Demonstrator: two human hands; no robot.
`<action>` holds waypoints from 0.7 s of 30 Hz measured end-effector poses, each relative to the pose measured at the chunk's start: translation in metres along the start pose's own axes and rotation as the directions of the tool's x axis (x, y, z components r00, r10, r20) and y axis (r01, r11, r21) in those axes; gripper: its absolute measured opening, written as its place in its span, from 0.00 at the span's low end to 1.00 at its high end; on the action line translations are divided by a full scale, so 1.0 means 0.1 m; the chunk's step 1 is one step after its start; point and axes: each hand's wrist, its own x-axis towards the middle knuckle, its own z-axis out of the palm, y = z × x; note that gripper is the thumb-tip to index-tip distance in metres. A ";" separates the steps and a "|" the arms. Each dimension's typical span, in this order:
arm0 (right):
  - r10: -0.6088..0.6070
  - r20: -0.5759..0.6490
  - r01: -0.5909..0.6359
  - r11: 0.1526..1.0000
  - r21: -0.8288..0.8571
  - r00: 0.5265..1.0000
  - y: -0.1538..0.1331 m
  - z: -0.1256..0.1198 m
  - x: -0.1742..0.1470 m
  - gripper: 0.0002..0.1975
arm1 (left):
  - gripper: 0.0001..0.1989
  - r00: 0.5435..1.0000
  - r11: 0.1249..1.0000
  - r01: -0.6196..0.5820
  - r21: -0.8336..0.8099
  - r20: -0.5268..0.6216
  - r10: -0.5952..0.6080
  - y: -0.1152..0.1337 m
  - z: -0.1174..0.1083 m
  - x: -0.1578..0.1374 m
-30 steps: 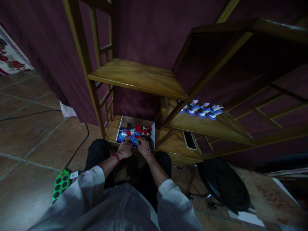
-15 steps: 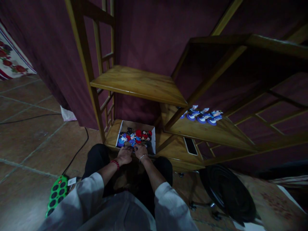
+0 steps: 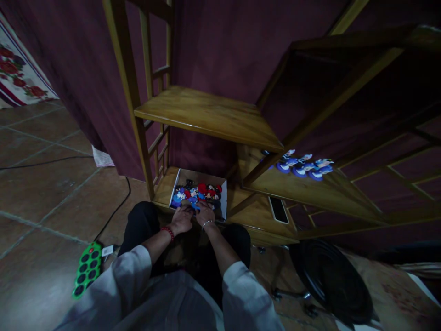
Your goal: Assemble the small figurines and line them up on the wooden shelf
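Observation:
A shallow white cardboard box [image 3: 223, 198] sits on the low wooden shelf in front of my knees. Small figurines [image 3: 203, 188] in red, blue, black and white lie jumbled inside it. At the near side of the box, my left hand [image 3: 182, 219] reaches in with its fingers bent down. My right hand [image 3: 206, 213] is close beside it, fingers also curled over the contents. A bit of blue shows between the two sets of fingertips. Dim light and the backs of my hands hide what the fingers grip.
Several blue-based figurines [image 3: 303, 169] stand in a group on the raised shelf [image 3: 268, 186] to the right. A phone [image 3: 278, 209] lies on the lower shelf. A black round stool [image 3: 330, 280] is at right; a green power strip [image 3: 87, 270] with a cable is on the tiled floor.
Both hands have moved slightly forward, further over the box's near edge, and a little apart. The whole view has shifted slightly as my head turned.

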 end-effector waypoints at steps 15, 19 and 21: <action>-0.009 -0.018 0.009 1.000 0.010 1.000 0.02 0.03 -0.01 0.22 | 0.24 1.000 0.999 -0.022 0.031 0.007 0.021 -0.03 0.00 -0.02; -0.008 -0.018 0.008 1.000 0.001 1.000 0.02 0.03 -0.02 0.25 | 0.24 1.000 0.999 -0.019 0.029 0.010 0.019 -0.02 -0.01 -0.03; -0.019 -0.013 0.019 1.000 0.006 1.000 0.02 0.02 -0.03 0.26 | 0.24 1.000 0.999 -0.025 0.028 0.008 0.025 -0.02 -0.02 -0.03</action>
